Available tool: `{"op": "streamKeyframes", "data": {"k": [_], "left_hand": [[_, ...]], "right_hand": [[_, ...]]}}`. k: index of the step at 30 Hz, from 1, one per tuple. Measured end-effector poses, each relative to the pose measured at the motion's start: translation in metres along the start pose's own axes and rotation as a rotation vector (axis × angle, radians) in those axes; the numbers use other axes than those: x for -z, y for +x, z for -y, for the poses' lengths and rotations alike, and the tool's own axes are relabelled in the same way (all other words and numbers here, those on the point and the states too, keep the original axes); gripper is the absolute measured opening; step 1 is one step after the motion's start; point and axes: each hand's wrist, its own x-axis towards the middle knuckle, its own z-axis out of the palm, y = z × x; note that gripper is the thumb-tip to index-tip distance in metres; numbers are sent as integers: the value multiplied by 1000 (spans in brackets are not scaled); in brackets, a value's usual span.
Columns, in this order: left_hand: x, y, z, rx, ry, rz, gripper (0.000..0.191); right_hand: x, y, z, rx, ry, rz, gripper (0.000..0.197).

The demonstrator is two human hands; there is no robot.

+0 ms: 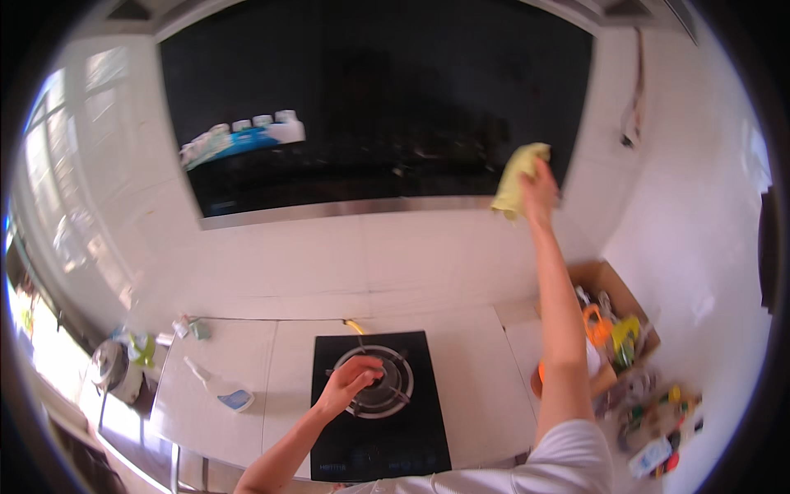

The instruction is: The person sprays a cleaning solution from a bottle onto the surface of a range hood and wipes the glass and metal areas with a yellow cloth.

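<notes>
My right hand (540, 188) grips a yellow cloth (517, 179) at the lower right of a black glass range hood panel (395, 92). The cloth hangs bunched against the panel, over its stainless steel bottom edge (370, 206). Loosely curled, my left hand (357, 381) is above the round burner (395, 395) of a black single-burner gas stove (379, 447), with nothing visible in it. Whether its fingers touch the pan support is hard to tell. On the counter to the left lies a white spray bottle (219, 389) with a blue label.
A blue-and-white sticker (247, 139) is on the hood panel's left. A cardboard box (645, 336) of packaged goods stands right of the white tiled counter (475, 383), with bottles (654, 426) nearby. A metal cooker (114, 370) stands left. A yellow hose (353, 326) runs behind the stove.
</notes>
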Motion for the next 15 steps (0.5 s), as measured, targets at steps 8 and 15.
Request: {"op": "streamKeyframes", "data": {"k": [8, 15], "left_hand": [[84, -97, 12, 55, 82, -530, 26], [147, -163, 98, 209, -5, -663, 37]], "right_hand": [[31, 95, -2, 254, -330, -663, 40], [53, 186, -26, 683, -425, -252, 41]]}}
